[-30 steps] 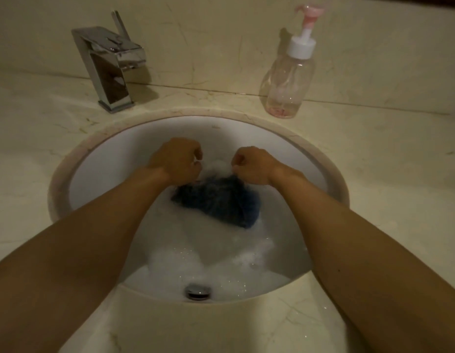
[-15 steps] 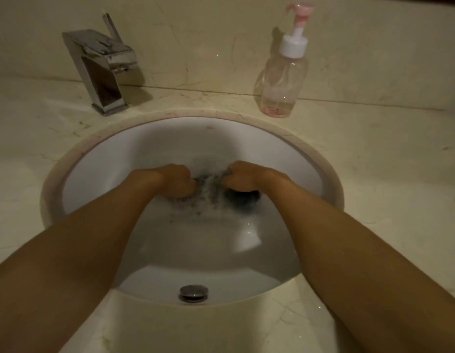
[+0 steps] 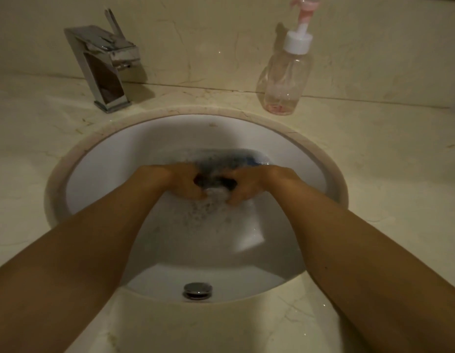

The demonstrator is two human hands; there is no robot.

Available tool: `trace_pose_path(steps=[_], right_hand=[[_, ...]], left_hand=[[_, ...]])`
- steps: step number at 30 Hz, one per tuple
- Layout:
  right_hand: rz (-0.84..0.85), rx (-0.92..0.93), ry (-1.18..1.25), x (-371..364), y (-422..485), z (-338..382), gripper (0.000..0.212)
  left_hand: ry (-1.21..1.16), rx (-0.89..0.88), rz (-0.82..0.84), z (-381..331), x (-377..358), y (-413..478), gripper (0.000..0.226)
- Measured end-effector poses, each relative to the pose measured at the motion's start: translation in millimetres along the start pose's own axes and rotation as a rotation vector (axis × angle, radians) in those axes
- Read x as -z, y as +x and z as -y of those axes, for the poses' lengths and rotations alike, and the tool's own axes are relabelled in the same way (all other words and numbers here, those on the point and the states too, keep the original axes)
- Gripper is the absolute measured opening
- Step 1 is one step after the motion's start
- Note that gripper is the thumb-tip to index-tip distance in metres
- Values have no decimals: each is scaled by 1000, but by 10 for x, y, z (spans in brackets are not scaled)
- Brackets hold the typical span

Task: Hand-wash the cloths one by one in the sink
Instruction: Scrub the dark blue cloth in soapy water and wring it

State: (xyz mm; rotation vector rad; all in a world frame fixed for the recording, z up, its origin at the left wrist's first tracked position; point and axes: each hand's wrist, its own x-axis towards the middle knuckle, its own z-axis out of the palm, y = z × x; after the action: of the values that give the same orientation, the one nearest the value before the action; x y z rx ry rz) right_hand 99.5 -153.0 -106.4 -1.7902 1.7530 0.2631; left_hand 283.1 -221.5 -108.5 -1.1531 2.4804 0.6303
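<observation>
Marble counter (image 3: 374, 154): cream stone with faint veins. From my remote seat I see it all round the basin, meeting a wall of the same stone at the back.
Sink (image 3: 150, 149): white round bowl set under the stone, part filled with cloudy, soapy water (image 3: 221, 250).
Left forearm (image 3: 94, 238): bare, reaching in from the lower left corner of my head view.
Right forearm (image 3: 348, 238): bare, reaching in from the lower right. The two meet over the far half of the bowl.
Tap (image 3: 104, 72): squared chrome, standing on the counter behind the sink's left side, its lever tilted up. I see no water running from it.
Pump bottle (image 3: 285, 80): clear plastic with a white collar and pink nozzle, upright on the counter behind the sink's right side. A little pink liquid sits at its bottom.
Cloth (image 3: 221, 161): dark blue, in the water at the far side of the bowl, mostly under the surface. It is bunched between the two hands and spreads out beyond them.
Left hand (image 3: 183, 182): fingers curled round the cloth's left part, gripping it, knuckles at the waterline.
Right hand (image 3: 251, 186): fingers curled round the cloth's right part, also gripping. The two fists are close together with cloth between them.
Foam (image 3: 211, 207): a patch of small bubbles just in front of the fists.
Plug (image 3: 197, 290): round metal one in the near wall of the bowl, well apart from the cloth.
</observation>
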Motion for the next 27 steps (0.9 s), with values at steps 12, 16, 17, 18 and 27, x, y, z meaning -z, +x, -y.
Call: trace_pose_path(steps=[12, 16, 17, 18, 27], right_hand=[[-194, -128, 143, 74, 28, -7, 28], [-349, -34, 120, 136, 3, 17, 40], [-286, 7, 166, 140, -8, 41, 35], [-187, 24, 199, 131, 5, 50, 36], [-185, -77, -144, -39, 75, -6, 47]], left_hand=[[14, 138, -138, 74, 52, 11, 28], [-16, 85, -397, 59, 122, -64, 27], [-42, 48, -378, 15, 127, -76, 17], [-46, 23, -317, -30, 115, -70, 14], [15, 0, -47, -114, 0, -8, 55]])
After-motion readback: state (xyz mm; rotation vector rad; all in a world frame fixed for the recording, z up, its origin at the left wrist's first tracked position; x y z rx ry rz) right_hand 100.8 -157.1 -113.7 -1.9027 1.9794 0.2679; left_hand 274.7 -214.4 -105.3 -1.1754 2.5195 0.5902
